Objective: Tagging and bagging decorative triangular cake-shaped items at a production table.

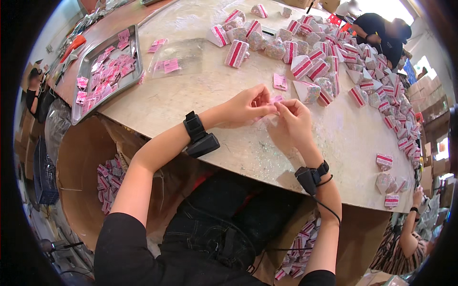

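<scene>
Over the table's near part, my left hand (245, 106) and my right hand (296, 123) meet, fingertips pinched together. Between them shows a bit of a small pink tag (276, 99), mostly covered by the fingers. Just beyond my hands another pink tag (280, 82) lies flat on the table. To its right stands a glittery wedge shaped like a cake slice (306, 91), with a white face and speckled side. Both wrists wear black strapped devices, and a cable runs from the right one.
Many cake-slice wedges with pink stripes (236, 54) cover the table's (191, 95) far and right sides. At left sits a metal tray (138, 76) of pink tags, beside a clear plastic bag (191, 52). Cardboard boxes (78, 190) below hold more wedges. Other people (381, 35) are around the table.
</scene>
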The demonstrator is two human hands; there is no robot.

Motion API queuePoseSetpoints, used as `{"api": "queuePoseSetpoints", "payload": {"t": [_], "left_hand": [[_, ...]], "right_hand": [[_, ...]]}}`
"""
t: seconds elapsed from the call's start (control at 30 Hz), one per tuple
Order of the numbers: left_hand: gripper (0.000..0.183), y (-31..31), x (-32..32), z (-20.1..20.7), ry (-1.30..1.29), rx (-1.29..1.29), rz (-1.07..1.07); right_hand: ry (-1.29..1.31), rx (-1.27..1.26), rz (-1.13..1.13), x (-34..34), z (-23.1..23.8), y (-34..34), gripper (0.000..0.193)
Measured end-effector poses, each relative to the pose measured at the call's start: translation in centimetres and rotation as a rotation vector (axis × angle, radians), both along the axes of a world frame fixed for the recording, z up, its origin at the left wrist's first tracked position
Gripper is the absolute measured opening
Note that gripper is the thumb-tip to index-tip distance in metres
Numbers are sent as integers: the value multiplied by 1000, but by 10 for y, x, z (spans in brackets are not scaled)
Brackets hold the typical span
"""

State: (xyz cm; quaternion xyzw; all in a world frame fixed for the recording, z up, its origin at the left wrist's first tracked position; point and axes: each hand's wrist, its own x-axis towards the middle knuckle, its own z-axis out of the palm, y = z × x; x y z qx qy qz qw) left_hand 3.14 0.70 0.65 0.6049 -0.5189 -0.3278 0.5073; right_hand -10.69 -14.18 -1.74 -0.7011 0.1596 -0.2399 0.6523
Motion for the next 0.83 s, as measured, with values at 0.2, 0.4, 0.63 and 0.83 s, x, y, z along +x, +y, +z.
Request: {"api": "queuePoseSetpoints", "payload": {"t": [0.2,0.4,0.63,0.83], "left_hand": [[15,0,-9,-1,141,-89,-6],[16,2,-15,1,11,-101,-2],[31,-18,-10,-5,-173,-210,36],[25,-13,23,-26,-279,-291,139]], "right_hand": [[-56,139,23,-3,0,-1,18],[-160,351,98,-5,2,1,16],[-277,444,125,-16,-8,-51,17],[-314,736,604,-18,-18,-102,38]]}}
